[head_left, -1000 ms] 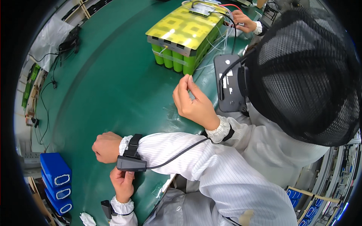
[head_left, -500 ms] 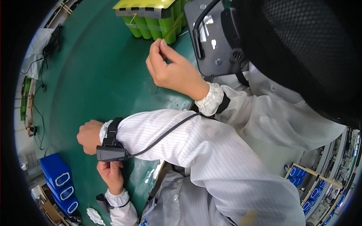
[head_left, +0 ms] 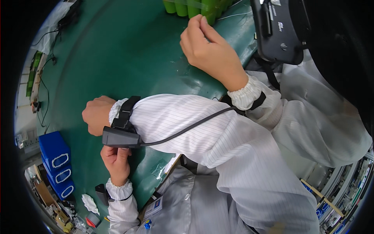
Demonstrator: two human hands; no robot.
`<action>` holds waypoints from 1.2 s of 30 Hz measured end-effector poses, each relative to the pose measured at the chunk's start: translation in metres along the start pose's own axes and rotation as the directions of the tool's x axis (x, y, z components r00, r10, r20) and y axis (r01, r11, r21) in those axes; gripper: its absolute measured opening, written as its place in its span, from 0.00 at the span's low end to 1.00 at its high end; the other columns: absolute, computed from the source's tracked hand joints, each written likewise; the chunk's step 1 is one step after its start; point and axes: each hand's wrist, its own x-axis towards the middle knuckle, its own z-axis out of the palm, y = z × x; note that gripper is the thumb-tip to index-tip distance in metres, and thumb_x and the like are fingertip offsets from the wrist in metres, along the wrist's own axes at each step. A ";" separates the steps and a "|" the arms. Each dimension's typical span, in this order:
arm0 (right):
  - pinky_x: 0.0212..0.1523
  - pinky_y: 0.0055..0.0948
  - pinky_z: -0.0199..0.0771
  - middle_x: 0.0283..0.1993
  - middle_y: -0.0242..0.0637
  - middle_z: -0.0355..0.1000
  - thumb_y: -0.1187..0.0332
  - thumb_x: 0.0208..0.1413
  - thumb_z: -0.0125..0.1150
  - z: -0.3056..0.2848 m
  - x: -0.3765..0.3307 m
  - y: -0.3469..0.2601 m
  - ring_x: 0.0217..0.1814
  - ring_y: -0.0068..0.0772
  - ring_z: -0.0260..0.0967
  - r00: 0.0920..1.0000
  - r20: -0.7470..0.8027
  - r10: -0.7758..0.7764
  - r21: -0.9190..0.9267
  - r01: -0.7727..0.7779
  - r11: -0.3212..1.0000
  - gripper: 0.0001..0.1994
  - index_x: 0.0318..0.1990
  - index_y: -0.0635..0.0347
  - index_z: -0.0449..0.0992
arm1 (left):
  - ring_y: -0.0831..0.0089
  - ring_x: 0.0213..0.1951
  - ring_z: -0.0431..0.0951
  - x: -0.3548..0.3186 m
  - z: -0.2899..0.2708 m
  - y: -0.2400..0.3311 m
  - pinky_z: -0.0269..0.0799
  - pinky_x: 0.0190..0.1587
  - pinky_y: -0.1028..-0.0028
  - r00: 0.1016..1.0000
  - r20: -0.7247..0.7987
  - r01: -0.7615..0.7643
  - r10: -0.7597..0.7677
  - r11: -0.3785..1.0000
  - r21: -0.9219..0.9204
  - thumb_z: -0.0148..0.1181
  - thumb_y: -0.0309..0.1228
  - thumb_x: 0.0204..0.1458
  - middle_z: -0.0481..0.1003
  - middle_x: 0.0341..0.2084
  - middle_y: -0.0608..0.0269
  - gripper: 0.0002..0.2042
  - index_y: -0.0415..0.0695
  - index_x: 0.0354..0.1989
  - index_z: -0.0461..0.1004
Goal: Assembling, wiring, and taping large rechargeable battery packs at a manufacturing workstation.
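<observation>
My right hand is at the left of the bench, its back up and its fingers curled under, out of sight. A black strap on that wrist carries a black box-shaped device with a cable running along my striped sleeve. Just below the device is my left hand, closed, its bent fingers and thumb at the device's lower edge. The device covers the fingertips, so anything in them is hidden. My left wrist also bears a black device.
A co-worker's hand pinches near a green cylindrical cell pack at the top. Their head-worn black device is upper right. Blue boxes, a crumpled white cloth and cables line the left of the green bench.
The whole view has shifted, so the bench things appear higher and the cell pack is partly cut off. My hands keep the same pose together; the co-worker's hand stays near the pack.
</observation>
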 end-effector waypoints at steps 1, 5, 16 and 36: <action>0.51 0.30 0.75 0.35 0.41 0.72 0.78 0.53 0.57 0.001 0.001 -0.001 0.47 0.41 0.71 1.000 -0.004 -0.006 -0.003 0.006 1.000 0.01 0.30 0.65 0.72 | 0.82 0.24 0.69 -0.001 -0.001 -0.001 0.63 0.27 0.80 1.000 0.019 -0.005 0.006 0.999 -0.047 0.60 0.30 0.59 0.75 0.25 0.67 0.07 0.39 0.35 0.74; 0.53 0.28 0.74 0.36 0.39 0.71 0.79 0.55 0.57 0.003 0.002 0.003 0.48 0.40 0.70 1.000 -0.003 -0.013 0.011 0.013 1.000 0.02 0.30 0.65 0.71 | 0.82 0.23 0.69 -0.003 -0.003 0.004 0.63 0.27 0.80 1.000 0.004 0.015 -0.015 0.999 -0.032 0.61 0.30 0.58 0.75 0.24 0.67 0.07 0.39 0.34 0.74; 0.55 0.29 0.73 0.37 0.40 0.72 0.75 0.54 0.57 0.012 0.004 0.002 0.50 0.42 0.70 0.998 -0.063 0.020 0.084 -0.014 0.996 0.03 0.30 0.64 0.72 | 0.81 0.23 0.68 0.000 0.001 0.005 0.62 0.26 0.81 1.000 0.022 0.002 -0.003 1.000 0.031 0.59 0.36 0.60 0.72 0.23 0.68 0.11 0.40 0.36 0.73; 0.35 0.42 0.76 0.24 0.50 0.75 0.69 0.42 0.56 -0.152 0.178 -0.073 0.28 0.52 0.75 0.986 0.076 -0.148 0.667 -0.160 -0.727 0.08 0.21 0.63 0.79 | 0.83 0.22 0.67 0.001 0.001 0.007 0.61 0.26 0.82 1.000 0.015 0.023 -0.023 0.999 0.024 0.60 0.35 0.59 0.73 0.24 0.68 0.10 0.40 0.34 0.73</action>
